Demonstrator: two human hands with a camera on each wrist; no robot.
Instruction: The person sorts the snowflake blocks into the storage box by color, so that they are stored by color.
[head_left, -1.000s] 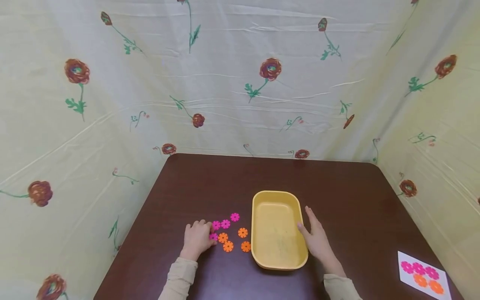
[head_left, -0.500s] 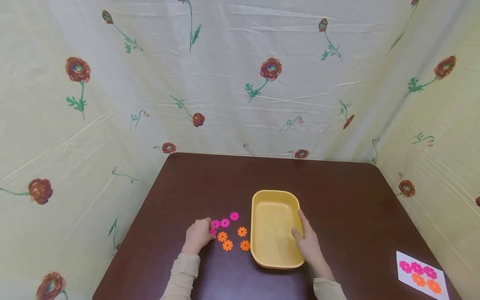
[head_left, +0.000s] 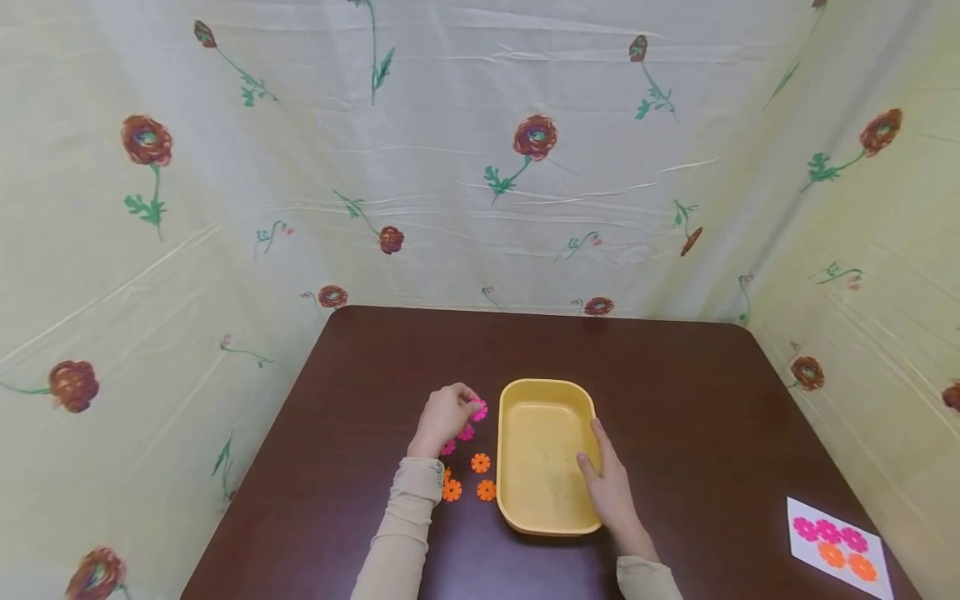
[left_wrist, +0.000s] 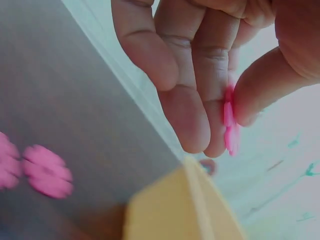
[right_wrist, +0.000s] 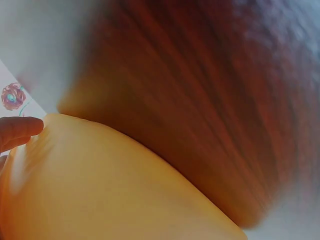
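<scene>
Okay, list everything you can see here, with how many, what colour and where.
yellow tray: one, yellow, mid-table, nothing inside.
pink flower piece: one, pink, pinched in the left hand above the table.
pink flower pieces on the table: two partly visible, pink, below the left hand.
orange flower pieces: three visible, orange, left of the tray.
picture card: one, white with pink and orange flowers, near right corner.
table: one, dark brown.
floral cloth: pale, red flowers, all around.
left hand: one, raised.
right hand: one, on the tray's right rim.
</scene>
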